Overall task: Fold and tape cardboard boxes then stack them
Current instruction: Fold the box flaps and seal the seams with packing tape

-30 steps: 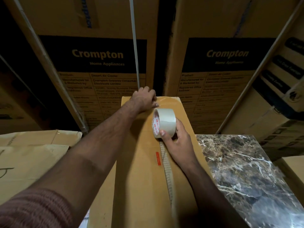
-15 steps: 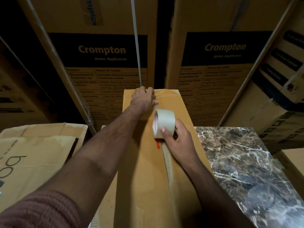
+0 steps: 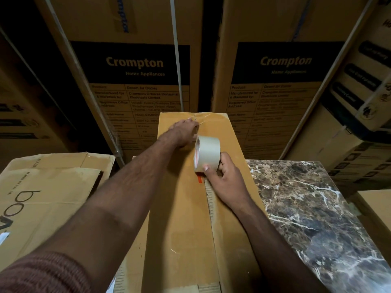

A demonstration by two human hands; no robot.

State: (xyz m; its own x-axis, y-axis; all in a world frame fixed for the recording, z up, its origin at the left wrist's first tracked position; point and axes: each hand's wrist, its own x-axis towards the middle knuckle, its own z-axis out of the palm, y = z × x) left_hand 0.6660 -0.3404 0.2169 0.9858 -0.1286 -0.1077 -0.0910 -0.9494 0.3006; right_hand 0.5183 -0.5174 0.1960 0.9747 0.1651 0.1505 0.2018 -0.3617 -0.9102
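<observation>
taping step under way: right hand (image 3: 225, 182), fingers curled round tape roll (image 3: 207, 154), stands it on centre seam of cardboard box (image 3: 190, 229) on marble tabletop (image 3: 317, 208). left hand (image 3: 183, 132) presses far end, fingers probably flat. next: pull roll nearward along seam.

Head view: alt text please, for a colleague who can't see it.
A right hand holds a tape roll upright on a long cardboard box, over its centre seam, while the left hand presses the far end. A marble surface lies right.
</observation>
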